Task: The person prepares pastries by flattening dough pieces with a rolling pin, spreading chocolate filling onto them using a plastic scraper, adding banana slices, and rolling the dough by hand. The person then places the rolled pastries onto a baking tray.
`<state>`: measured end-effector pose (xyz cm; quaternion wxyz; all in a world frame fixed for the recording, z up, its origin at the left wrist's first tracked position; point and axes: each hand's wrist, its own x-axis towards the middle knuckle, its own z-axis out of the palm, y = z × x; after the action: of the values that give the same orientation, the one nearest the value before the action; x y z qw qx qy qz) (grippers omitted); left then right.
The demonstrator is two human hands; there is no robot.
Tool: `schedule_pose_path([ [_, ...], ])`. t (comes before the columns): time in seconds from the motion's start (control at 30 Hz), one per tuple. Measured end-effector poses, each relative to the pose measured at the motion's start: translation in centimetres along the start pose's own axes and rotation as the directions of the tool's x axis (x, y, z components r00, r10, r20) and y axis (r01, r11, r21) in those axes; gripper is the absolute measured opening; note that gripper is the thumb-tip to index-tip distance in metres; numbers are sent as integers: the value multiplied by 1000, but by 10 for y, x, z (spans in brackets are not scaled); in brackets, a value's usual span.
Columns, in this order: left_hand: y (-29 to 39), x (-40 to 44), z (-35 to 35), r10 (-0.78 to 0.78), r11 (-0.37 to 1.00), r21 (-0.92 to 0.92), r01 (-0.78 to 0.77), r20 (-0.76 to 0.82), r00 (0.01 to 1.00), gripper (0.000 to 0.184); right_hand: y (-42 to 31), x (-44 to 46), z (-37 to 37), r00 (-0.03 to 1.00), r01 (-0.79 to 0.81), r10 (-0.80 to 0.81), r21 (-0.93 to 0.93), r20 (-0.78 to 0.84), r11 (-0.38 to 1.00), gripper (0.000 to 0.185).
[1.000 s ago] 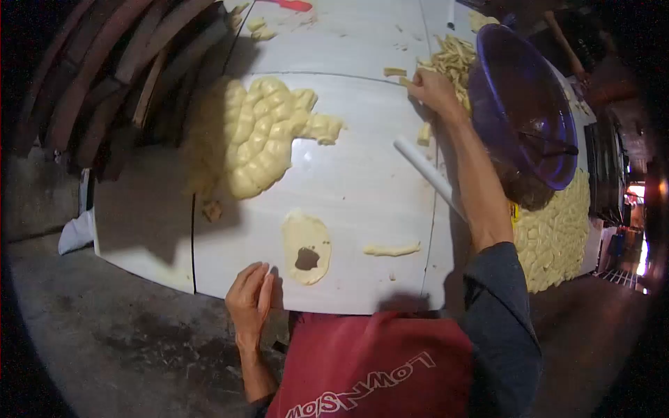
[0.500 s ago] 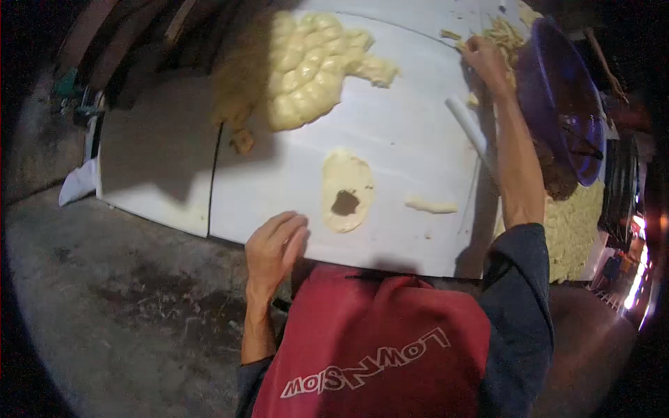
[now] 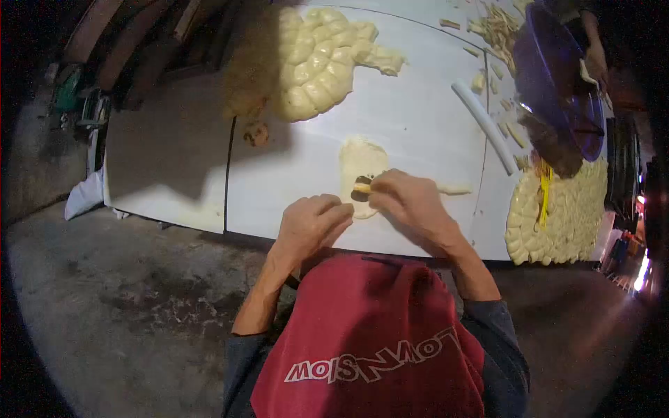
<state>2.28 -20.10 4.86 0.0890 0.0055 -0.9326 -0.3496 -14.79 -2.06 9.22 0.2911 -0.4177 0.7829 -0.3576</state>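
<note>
A flattened oval of pale dough [image 3: 362, 153] lies on the white table in front of me, with a dark patch of filling [image 3: 360, 196] on its lower half. My right hand [image 3: 411, 205] reaches in from the right, its fingers pinched on the end of a yellow strip [image 3: 362, 187] that lies across the dark filling. At the dough's lower left edge is my left hand [image 3: 317, 221], fingers curled together; whether they grip the edge is hidden. A thin dough roll [image 3: 454, 189] shows just beyond my right hand.
A large mass of dough balls [image 3: 317, 76] lies at the back left, more dough pieces [image 3: 554, 223] at the right. A pale rod [image 3: 484, 129] lies before scattered yellow strips [image 3: 495, 31] and a purple basin [image 3: 557, 76]. Another person's hand [image 3: 596, 63] is behind it.
My right hand has come from the strips at the back right to the dough, bringing a yellow strip onto the filling. My left hand has moved right, to the dough's edge.
</note>
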Motion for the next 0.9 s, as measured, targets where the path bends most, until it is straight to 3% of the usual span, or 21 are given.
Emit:
schedule_pose_path([
  [0.2, -7, 6, 4, 99, 994, 45, -99, 12, 995, 18, 13, -14, 25, 975, 114, -154, -239, -160, 964, 21],
  [0.33, -8, 9, 1, 117, 993, 10, -117, 40, 992, 18, 17, -34, 21, 971, 133, -178, -260, -157, 956, 22],
  [0.43, -15, 16, 1, 158, 985, 51, -163, 89, 983, 20, 29, -40, 33, 971, 190, -231, -388, -62, 902, 20],
  [0.57, -19, 22, 5, 293, 952, 64, -298, 84, 953, 19, 38, -34, 48, 912, 280, -379, -439, -156, 854, 18],
  [0.6, -15, 21, 2, 240, 969, 36, -244, 102, 965, 13, 34, -34, 45, 920, 284, -362, -380, -150, 880, 16],
  [0.7, -5, 20, 3, 39, 988, -149, -44, -38, 999, 7, 31, -41, 43, 938, 160, -192, -130, -288, 978, 16],
  [0.73, -3, 21, -2, -23, 983, -184, 17, -30, 999, 9, 33, -43, 40, 964, 29, -28, -2, -263, 1000, 16],
  [0.83, -6, 32, 2, -190, 973, -162, 167, -143, 971, 10, 27, -27, 34, 935, -105, 105, 19, -340, 994, 14],
  [0.87, 1, 39, -3, -281, 956, -115, 271, -84, 956, 14, 26, -22, 37, 920, -141, 150, 50, -363, 989, 12],
  [0.9, 2, 42, -2, -277, 958, -98, 269, -93, 956, 13, 25, -18, 39, 917, -125, 102, -34, -385, 992, 11],
])
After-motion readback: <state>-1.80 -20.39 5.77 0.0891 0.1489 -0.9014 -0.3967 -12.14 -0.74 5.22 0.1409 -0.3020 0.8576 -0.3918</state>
